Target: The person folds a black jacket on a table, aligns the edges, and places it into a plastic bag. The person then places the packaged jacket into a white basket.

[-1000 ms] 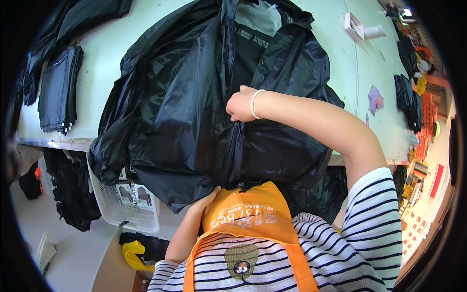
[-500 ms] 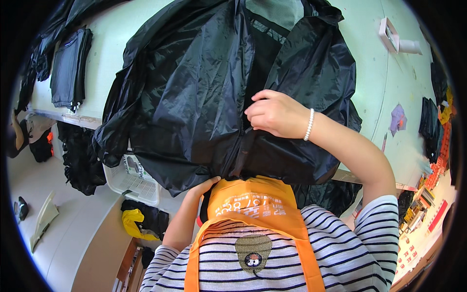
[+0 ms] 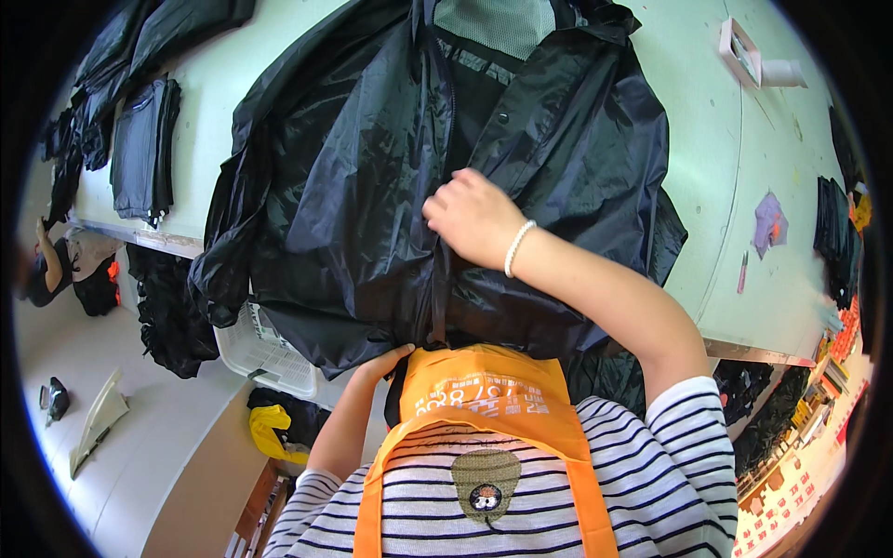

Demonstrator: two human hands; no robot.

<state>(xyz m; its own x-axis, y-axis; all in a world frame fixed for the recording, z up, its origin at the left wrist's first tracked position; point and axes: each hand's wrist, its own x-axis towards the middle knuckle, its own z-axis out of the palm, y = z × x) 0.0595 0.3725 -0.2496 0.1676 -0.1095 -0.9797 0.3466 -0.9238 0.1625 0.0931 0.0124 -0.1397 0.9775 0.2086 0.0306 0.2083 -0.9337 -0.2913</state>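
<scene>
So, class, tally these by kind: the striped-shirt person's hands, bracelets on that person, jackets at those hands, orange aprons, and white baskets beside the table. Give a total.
Hands: 2, left hand and right hand
White beaded bracelet: 1
Black jacket: 1
Orange apron: 1
White basket: 1
Total: 6

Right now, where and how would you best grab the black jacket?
I'd pinch the black jacket by the free front edge on the right, beside the round snap, coming from the opening to its left. That edge slants away from the zip, leaving finger room. The right hand is lower down; the left hand is at the hem.
</scene>
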